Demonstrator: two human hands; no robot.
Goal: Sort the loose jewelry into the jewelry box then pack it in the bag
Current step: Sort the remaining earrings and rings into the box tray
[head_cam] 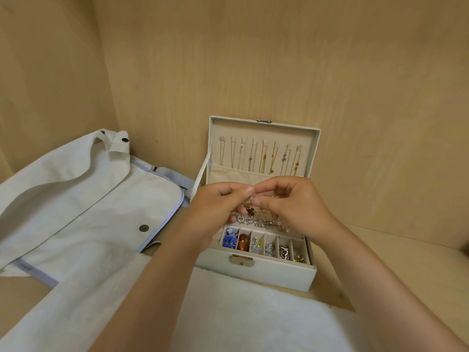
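At the centre of the frame an open white jewelry box (256,274) stands on a wooden shelf (380,252). Its lid (264,127) is upright, close to the wooden back wall (253,59), and thin necklaces (264,158) hang in a row inside it.

Both hands meet above the middle of the box. The left hand (215,207) and the right hand (294,204) have curled fingers, and their fingertips pinch together one small earring (250,209) with clear and red parts. The earring hangs just over the perforated panel (265,216) of the box, where silver pieces and pearls lie.

Along the front edge of the box is a row of six narrow compartments (269,247); they hold blue, amber, clear, silver, dark and gold pieces. A metal clasp (242,259) sits on the front wall.

A pale fabric bag (76,199) with blue trim lies open at the left of the frame, and its right edge comes near the left side of the box. A white towel (241,316) covers the lower centre and reaches the front wall of the box. To the right of the box the shelf is bare wood up to the right edge of the frame.
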